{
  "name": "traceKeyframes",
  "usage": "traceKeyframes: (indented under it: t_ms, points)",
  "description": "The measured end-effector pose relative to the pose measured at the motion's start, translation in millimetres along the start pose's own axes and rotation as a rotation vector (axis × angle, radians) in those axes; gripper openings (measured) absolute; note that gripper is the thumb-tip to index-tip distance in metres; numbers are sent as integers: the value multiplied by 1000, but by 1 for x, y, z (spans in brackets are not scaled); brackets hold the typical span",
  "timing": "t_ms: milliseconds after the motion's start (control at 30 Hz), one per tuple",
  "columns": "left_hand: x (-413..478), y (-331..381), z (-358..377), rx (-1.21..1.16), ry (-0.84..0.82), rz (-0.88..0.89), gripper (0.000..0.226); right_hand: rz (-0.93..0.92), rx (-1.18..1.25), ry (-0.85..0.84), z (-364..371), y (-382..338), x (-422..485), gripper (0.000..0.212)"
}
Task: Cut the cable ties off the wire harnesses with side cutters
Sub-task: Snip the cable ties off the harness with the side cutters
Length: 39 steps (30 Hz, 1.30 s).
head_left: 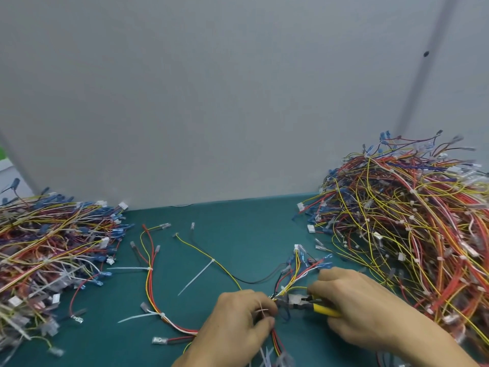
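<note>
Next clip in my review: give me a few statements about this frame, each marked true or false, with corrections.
1. The right hand holds yellow-handled side cutters. True.
2. The left hand is open and idle. False: it grips the harness wires beside the cutter head.
3. Wire piles lie at both sides of the mat: left pile, right pile. True.
4. That harness is fully stripped. False: several white cable ties with long tails are on it.
</note>
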<state>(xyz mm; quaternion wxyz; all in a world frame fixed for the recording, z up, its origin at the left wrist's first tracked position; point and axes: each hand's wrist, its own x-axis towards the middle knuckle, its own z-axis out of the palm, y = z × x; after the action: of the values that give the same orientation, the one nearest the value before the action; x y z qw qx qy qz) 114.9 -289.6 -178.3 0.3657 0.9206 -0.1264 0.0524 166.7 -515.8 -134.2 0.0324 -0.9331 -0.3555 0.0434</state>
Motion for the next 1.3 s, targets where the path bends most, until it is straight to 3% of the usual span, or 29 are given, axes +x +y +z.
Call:
traceKeyframes:
  t_ms: [367,933,1300]
  points:
    - [-1,-7,-8,-287,-105,-135,17,-48,-36,-113,-3,-3,-4,10]
    - [1,-9,-7,-308,-90,-138,19,-43,-176,-48,5,-18,0,9]
    - [2,-9,-6,-315,-66,-149,17,-3,-242,0,7,-27,-2,20]
